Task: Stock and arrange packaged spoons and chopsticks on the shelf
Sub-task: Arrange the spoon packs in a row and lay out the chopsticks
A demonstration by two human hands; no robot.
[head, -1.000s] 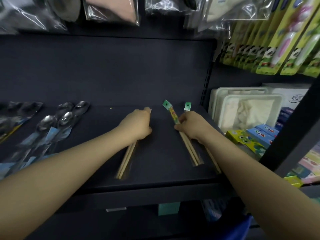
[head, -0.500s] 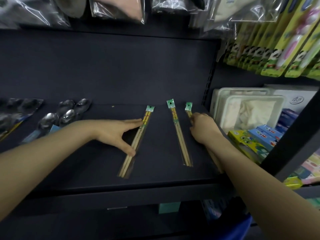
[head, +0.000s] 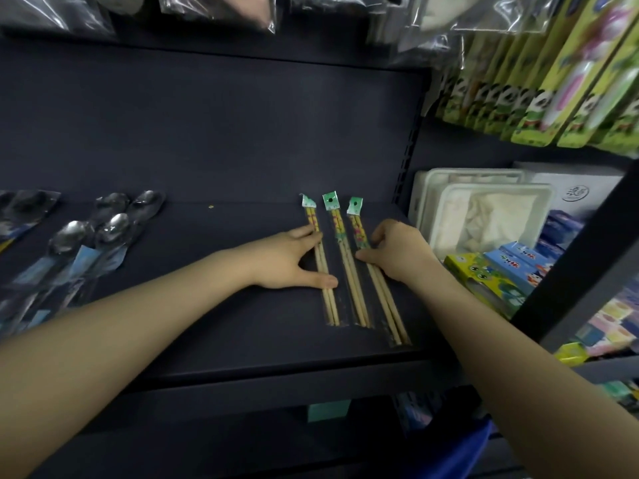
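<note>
Head view looks down on a dark shelf (head: pixel 214 326) where 3 clear sleeves of wooden chopsticks lie side by side near the right end, their green header tags pointing to the back panel. On the left chopstick pack (head: pixel 323 267) rests the left hand (head: pixel 287 261), fingers straight and relaxed: the fingertips lie against the upper part of the sleeve and the thumb crosses the sticks lower down, pressing them flat and gripping nothing. Just beside it, untouched by either hand, lies the middle chopstick pack (head: pixel 345 264), close to parallel with its neighbour. At the right chopstick pack (head: pixel 375 278) the right hand (head: pixel 397 252) has its fingers curled over the sleeve's right edge and its thumb laid across the sticks, so it pinches that pack against the shelf; the pack's lower end angles toward the right, reaching nearest the shelf's front lip. Well apart at the left end, packaged spoons (head: pixel 100 236) lie in an overlapping cluster, metal bowls toward the back. Right of the shelf's upright stand white trays (head: pixel 484 216) and small coloured boxes (head: pixel 498 271), with green carded packs (head: pixel 539 98) hanging above
</note>
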